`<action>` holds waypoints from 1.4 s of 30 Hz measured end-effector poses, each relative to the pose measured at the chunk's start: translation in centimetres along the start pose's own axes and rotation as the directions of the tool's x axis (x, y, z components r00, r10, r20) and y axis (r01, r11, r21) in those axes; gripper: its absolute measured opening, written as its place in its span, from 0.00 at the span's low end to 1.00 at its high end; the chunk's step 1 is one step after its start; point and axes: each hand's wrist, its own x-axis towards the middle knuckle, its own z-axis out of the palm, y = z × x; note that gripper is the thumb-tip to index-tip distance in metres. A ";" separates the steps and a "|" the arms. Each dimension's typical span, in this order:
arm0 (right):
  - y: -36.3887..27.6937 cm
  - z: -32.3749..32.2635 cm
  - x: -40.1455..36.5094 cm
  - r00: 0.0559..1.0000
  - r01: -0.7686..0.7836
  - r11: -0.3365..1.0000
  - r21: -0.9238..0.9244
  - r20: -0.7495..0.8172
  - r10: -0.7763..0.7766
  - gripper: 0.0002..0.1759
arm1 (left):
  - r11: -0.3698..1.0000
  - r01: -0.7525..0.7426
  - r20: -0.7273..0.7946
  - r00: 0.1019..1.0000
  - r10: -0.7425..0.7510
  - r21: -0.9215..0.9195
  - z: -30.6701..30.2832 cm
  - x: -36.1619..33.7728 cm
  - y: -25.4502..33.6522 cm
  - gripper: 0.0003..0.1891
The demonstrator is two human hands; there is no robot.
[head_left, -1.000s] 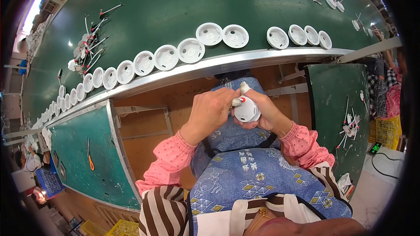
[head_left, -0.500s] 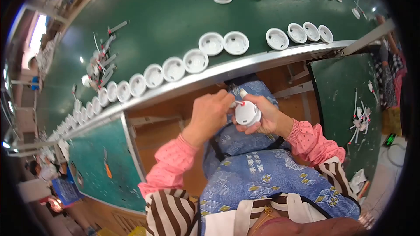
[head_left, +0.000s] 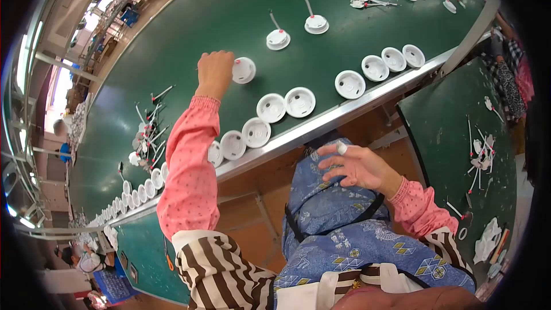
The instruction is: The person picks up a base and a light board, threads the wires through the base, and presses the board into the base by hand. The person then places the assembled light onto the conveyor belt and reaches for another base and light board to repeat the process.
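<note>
Over the green table, my left hand (head_left: 215, 72) is closed beside a round white plastic lid (head_left: 245, 71). A red spot shows on the lid where it meets my fingers; the thin stem they seem to grip is hidden. Two similar lids (head_left: 316, 24) with pale stems sticking up stand farther back. Above my lap, my right hand (head_left: 364, 167) is empty with its fingers spread, and white tape wraps one finger. Between me and the stemmed lids, round white lids (head_left: 271, 107) with their hollow sides up line the near table edge.
A metal rim (head_left: 321, 120) borders the table. Piles of stemmed white pieces (head_left: 148, 135) lie at the left, and more sit on the right side board (head_left: 453, 115). A slanted metal post (head_left: 470, 31) rises at the right. An orange-handled tool (head_left: 169, 259) is partly behind my left arm.
My left hand has moved from above my lap up and left over the table, taking the lid along. My right hand has let go of the lid and its fingers have opened.
</note>
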 end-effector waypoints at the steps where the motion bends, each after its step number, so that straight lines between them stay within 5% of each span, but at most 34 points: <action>1: -0.1 -0.2 -0.6 1.000 0.020 1.000 0.010 -0.020 -0.020 0.28 | 0.999 -0.014 0.064 0.998 0.011 0.045 0.7 1.4 -0.1 0.06; 2: -0.3 -0.6 -1.1 0.999 0.036 0.999 0.019 -0.037 -0.035 0.27 | 0.996 -0.028 0.132 0.991 0.016 0.090 1.3 2.4 0.0 0.06; 4: -0.7 -0.6 -1.5 0.997 0.043 0.999 0.016 -0.064 -0.042 0.23 | 0.993 -0.069 -0.192 0.978 0.086 0.094 1.6 1.7 0.6 0.13; 6: -0.7 -0.5 -1.8 0.993 0.054 0.999 -0.008 -0.106 -0.055 0.22 | 0.994 -0.070 -0.313 0.945 0.092 0.080 -1.4 -0.5 2.5 0.20; 8: -0.2 -1.0 -0.8 0.994 0.035 0.999 -0.021 -0.106 -0.037 0.21 | 0.972 -0.110 -0.411 0.912 0.015 -0.209 -1.9 -3.8 4.4 0.20; 11: 0.5 -1.0 0.3 0.995 -0.006 0.999 -0.032 -0.104 0.003 0.19 | 0.898 -0.021 -0.241 0.966 -0.095 -0.439 -1.5 -10.2 3.8 0.13; 13: 1.0 -0.2 0.7 0.993 -0.022 0.998 -0.057 -0.118 0.015 0.18 | 0.870 0.225 -0.106 0.948 -0.299 -0.438 0.0 -14.3 0.0 0.11; 17: 1.6 -0.1 1.6 0.994 -0.022 0.993 -0.113 -0.105 0.010 0.16 | 0.758 0.627 0.143 0.779 -0.610 -0.180 7.8 -23.6 -11.7 0.12; 19: 2.1 0.0 2.2 0.992 -0.018 0.992 -0.127 -0.124 0.002 0.16 | 0.706 0.708 0.352 0.663 -0.661 -0.007 7.8 -25.5 -14.3 0.13; 22: 3.2 1.3 2.7 0.983 -0.074 0.987 -0.144 -0.179 0.048 0.15 | 0.767 0.640 0.418 0.707 -0.570 -0.037 10.9 -27.5 -16.0 0.14; 29: 3.9 1.4 3.1 0.980 -0.030 0.994 -0.109 -0.197 0.008 0.13 | 0.841 0.540 0.238 0.816 -0.527 0.011 16.4 -26.9 -18.8 0.08; 32: 4.3 0.8 3.1 0.969 -0.007 0.997 -0.079 -0.245 -0.013 0.11 | 0.782 0.619 0.258 0.768 -0.586 -0.065 15.8 -26.5 -18.3 0.08; 35: 4.5 0.3 3.0 0.960 -0.001 0.999 -0.044 -0.278 -0.011 0.10 | 0.760 0.550 0.251 0.835 -0.489 -0.346 16.6 -26.6 -19.0 0.09; 36: 4.6 0.2 3.0 0.958 -0.008 0.999 -0.039 -0.287 -0.004 0.10 | 0.550 0.606 0.288 0.779 -0.557 -0.574 19.0 -26.9 -20.0 0.09; 39: 5.3 -0.2 3.4 0.962 -0.011 1.000 -0.003 -0.274 0.010 0.10 | 0.364 0.620 0.304 0.712 -0.633 -0.695 22.2 -26.7 -20.5 0.09; 42: 5.1 0.3 3.0 0.971 0.005 1.000 0.026 -0.239 0.002 0.10 | 0.603 0.640 0.211 0.749 -0.628 -0.476 21.8 -25.1 -19.7 0.10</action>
